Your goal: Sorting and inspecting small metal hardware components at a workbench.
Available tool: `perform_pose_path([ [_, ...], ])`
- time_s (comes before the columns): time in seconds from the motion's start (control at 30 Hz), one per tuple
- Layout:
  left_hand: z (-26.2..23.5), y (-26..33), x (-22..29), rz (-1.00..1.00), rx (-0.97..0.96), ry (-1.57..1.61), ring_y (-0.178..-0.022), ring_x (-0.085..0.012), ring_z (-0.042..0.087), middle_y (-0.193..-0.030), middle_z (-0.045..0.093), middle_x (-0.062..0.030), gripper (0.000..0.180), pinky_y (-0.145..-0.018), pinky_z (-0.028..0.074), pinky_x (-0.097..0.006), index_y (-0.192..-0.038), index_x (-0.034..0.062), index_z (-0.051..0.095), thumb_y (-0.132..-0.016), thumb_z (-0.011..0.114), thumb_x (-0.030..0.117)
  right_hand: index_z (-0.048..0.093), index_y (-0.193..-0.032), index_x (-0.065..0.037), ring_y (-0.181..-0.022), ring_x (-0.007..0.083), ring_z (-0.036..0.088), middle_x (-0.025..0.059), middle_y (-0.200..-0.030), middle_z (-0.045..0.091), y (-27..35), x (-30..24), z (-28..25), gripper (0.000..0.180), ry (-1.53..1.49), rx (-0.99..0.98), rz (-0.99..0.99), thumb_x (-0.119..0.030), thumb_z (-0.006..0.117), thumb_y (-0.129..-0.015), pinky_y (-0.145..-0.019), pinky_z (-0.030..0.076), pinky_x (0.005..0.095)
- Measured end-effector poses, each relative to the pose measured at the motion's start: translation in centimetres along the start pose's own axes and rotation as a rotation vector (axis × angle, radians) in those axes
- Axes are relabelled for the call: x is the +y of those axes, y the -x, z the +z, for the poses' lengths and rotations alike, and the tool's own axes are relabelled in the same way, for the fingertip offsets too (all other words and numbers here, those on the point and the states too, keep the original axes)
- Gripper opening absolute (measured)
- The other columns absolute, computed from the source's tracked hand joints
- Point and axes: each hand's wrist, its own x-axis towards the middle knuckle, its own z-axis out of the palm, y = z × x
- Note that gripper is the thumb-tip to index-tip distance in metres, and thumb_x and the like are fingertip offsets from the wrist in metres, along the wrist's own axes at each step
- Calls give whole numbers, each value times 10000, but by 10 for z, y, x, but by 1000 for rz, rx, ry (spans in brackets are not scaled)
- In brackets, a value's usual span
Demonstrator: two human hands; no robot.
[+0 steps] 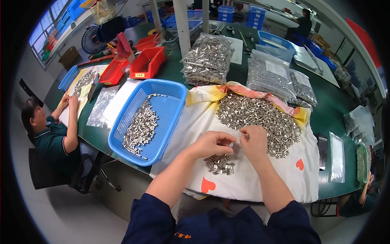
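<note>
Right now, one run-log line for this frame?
left hand: pinching small metal piece | right hand: fingertips at same piece | below hands: small sorted cluster | cloth: large loose pile | blue basket: partly filled

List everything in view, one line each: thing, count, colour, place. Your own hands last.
small metal pieces: one large heap, silver, on the cloth
sorted pieces: small cluster, silver, below the hands
cloth: one, white with orange hearts, table edge
basket: one, blue, left of cloth, partly filled with pieces
bags of pieces: several, clear, behind the cloth
bins: several, red, far left
table: one, green
co-worker: one, seated left
left hand: fingers pinching a piece
right hand: over the heap's edge
</note>
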Motion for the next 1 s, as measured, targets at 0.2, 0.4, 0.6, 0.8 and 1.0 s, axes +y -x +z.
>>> perform_pose_path([
  [0.2, -2, -4, 4, 7, 162, 352, -805, -77, 577, -893, 606, -24, 351, -697, 473, -208, -1098, -5, 553, -756, 632, 5, 594, -812, -21, -694, 73, 527, 14, -765, 566, 7, -13, -8, 92, -857, -87, 283, 6, 558, -731, -641, 434, 199],
  [0.4, 2, -1, 7, 10, 148, 365, -816, -84, 582, -942, 613, -48, 360, -708, 476, -213, -1106, -16, 549, -756, 631, 0, 591, -807, -17, -697, 71, 532, 8, -757, 580, 10, -15, -5, 69, -958, -216, 353, -25, 575, -741, -633, 438, 209],
  [0.6, 6, -2, 3, -6, 132, 351, -810, -71, 571, -946, 617, -45, 362, -705, 468, -203, -1099, -19, 555, -752, 648, 14, 592, -763, -36, -651, 160, 567, 53, -727, 582, 10, -22, -10, 82, -511, -51, 69, -37, 603, -681, -598, 450, 263],
  [0.8, 1, -1, 1, -13, 194, 322, -812, -79, 573, -915, 626, -51, 352, -704, 467, -204, -1091, -31, 558, -752, 642, 15, 590, -753, -34, -639, 178, 573, 65, -730, 582, 5, -29, -9, 82, -514, -53, 120, -32, 605, -673, -583, 457, 274],
  [1.0, -2, -1, 8, 19, 153, 346, -822, -78, 575, -930, 624, -56, 362, -722, 472, -206, -1097, -29, 555, -747, 642, 7, 596, -758, -26, -602, 153, 574, 71, -733, 588, 3, -24, -12, 76, -683, -118, 210, -29, 606, -684, -576, 464, 250],
])
